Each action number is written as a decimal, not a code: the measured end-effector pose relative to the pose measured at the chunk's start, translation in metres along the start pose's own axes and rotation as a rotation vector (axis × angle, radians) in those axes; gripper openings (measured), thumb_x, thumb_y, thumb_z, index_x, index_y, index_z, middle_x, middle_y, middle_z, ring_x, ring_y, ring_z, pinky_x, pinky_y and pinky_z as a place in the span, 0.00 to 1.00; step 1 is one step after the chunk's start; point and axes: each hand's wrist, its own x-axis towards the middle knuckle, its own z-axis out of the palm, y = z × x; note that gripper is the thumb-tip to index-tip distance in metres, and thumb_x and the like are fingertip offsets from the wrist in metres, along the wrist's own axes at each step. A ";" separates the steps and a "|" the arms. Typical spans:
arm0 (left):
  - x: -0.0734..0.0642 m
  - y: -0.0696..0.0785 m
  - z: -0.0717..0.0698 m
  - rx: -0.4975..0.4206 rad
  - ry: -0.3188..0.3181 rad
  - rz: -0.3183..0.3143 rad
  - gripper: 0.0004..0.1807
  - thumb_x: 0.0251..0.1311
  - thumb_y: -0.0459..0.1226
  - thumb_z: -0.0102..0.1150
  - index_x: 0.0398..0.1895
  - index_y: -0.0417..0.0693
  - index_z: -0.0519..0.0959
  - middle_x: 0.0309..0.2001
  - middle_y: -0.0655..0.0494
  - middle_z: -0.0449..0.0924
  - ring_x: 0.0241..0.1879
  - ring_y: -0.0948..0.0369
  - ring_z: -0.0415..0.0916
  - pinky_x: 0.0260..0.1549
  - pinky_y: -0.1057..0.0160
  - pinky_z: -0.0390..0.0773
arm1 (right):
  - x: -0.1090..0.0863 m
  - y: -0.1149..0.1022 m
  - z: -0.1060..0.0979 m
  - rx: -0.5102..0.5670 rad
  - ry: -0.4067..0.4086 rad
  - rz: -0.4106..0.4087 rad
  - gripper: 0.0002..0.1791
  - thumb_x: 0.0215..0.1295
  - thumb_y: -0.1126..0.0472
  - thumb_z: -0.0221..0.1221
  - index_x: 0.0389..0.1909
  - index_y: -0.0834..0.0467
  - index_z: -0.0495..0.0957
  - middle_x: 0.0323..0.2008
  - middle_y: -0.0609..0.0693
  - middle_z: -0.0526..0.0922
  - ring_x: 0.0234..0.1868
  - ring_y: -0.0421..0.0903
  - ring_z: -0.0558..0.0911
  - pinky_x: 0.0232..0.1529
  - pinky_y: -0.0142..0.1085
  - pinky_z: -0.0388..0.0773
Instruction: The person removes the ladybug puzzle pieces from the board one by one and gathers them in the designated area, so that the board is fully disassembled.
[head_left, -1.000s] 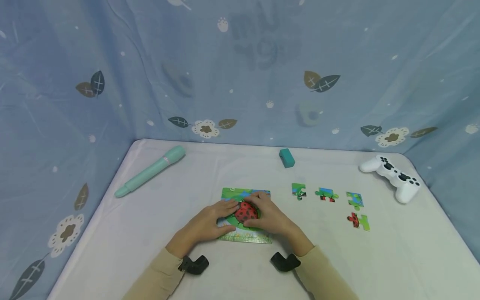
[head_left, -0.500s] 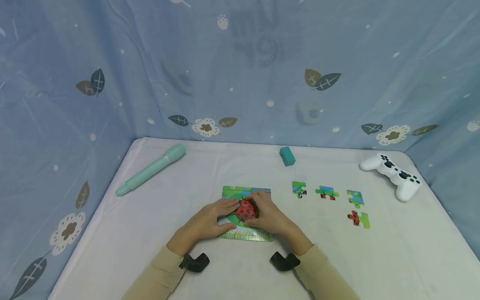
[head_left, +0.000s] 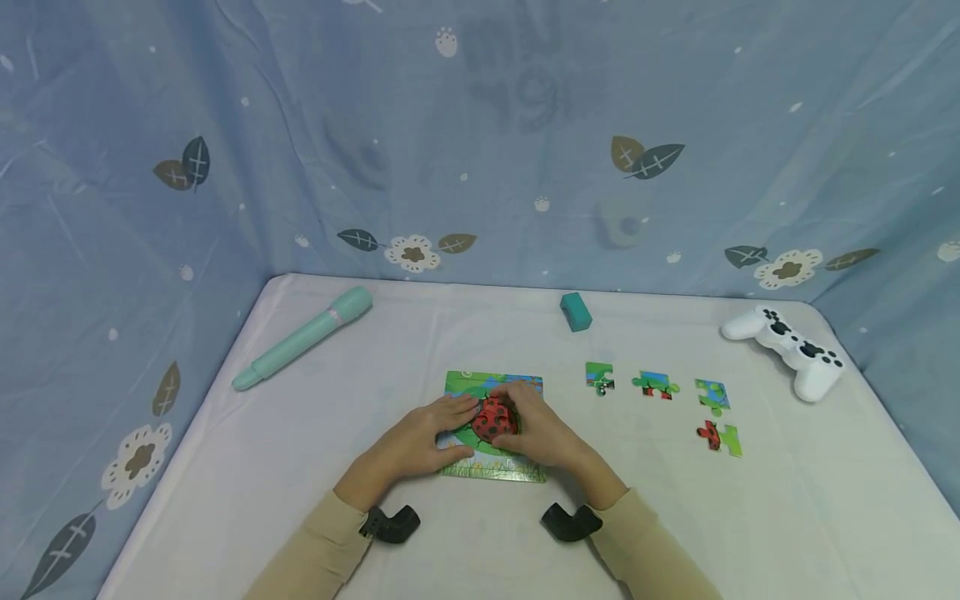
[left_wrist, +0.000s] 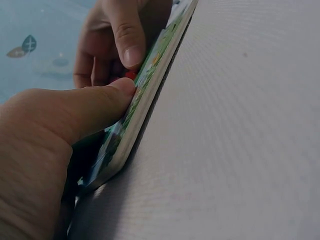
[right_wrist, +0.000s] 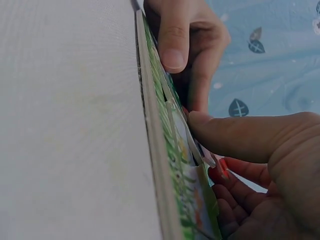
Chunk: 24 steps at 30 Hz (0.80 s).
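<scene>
A jigsaw puzzle [head_left: 491, 472] with a red ladybug on a green leaf lies in its tray on the white table. My left hand [head_left: 416, 440] rests on its left part, fingers fairly straight and thumb near the lower edge. From the right, my right hand [head_left: 542, 429] curls over the ladybug, thumb and fingers spread round its right side. In the right wrist view the right thumb [right_wrist: 235, 135] and fingers pinch a puzzle piece [right_wrist: 207, 159] whose pale edge stands up a little from the tray. The left thumb [left_wrist: 107, 102] touches the puzzle's surface in the left wrist view.
Several loose puzzle pieces lie to the right, among them a green one [head_left: 600, 375] and a blue-green one [head_left: 656, 385]. A white game controller [head_left: 783, 350] is at far right, a teal block [head_left: 576, 312] at the back, and a mint-green microphone-shaped stick [head_left: 303, 337] at left.
Both hands stay nearly where they were on the puzzle. The head view has shifted very slightly.
</scene>
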 end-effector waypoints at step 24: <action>0.000 0.001 0.000 -0.011 0.002 -0.011 0.34 0.58 0.51 0.62 0.63 0.41 0.71 0.66 0.51 0.68 0.67 0.50 0.63 0.66 0.53 0.65 | -0.003 -0.003 -0.004 -0.132 0.026 -0.088 0.32 0.59 0.65 0.64 0.65 0.60 0.65 0.57 0.54 0.73 0.55 0.49 0.74 0.55 0.47 0.76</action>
